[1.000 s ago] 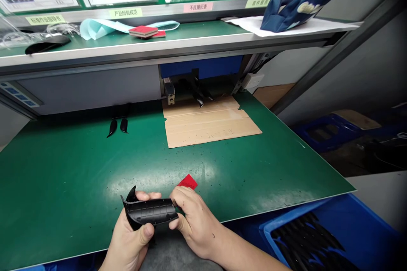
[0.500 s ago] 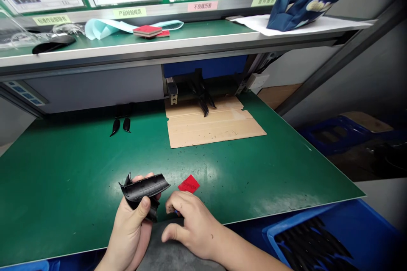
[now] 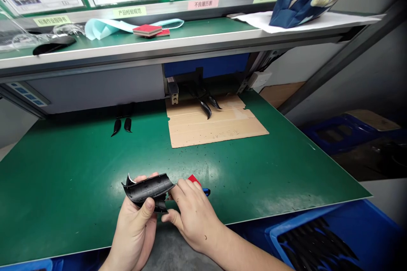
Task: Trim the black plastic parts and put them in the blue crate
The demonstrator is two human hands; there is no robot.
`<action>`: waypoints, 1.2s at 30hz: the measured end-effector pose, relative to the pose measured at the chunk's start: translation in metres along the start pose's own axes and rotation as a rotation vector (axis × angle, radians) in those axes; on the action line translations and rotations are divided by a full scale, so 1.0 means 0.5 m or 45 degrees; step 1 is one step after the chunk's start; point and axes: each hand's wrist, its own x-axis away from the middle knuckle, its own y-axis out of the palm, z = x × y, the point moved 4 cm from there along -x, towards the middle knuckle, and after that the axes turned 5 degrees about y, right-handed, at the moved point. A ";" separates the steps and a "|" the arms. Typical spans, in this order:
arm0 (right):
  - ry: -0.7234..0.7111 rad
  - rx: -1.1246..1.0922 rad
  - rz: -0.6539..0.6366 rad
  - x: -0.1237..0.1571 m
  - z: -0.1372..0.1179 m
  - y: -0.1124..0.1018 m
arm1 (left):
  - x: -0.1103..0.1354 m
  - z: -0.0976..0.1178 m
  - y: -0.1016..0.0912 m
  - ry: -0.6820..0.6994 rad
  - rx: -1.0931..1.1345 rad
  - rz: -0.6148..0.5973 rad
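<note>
My left hand [image 3: 136,220] is closed around curved black plastic parts, held just above the front of the bench. The upper black plastic part [image 3: 148,188] lies with its ribbed hollow side facing me, and another dark piece shows below it. My right hand [image 3: 193,209] is at the right end of these parts, its fingertips and thumb close to or touching their edges. From behind its fingers sticks the end of a blue-and-black handled tool [image 3: 206,192]; its working tip is hidden. A red square pad [image 3: 193,179] lies on the bench, partly covered by my right hand.
On the green bench [image 3: 79,186] lie a cardboard sheet [image 3: 219,127] with black parts [image 3: 206,110] on it, two more black pieces [image 3: 122,126], and dark scraps. A shelf [image 3: 206,38] crosses above. A blue bin [image 3: 273,235] of black parts stands below right.
My right hand has come up and left to the right end of the black parts. The tool's handle now shows behind its fingers, and the hand covers more of the red pad.
</note>
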 end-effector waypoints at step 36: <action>-0.049 -0.535 -0.013 -0.021 0.043 -0.041 | -0.008 -0.027 -0.038 -0.188 0.193 0.004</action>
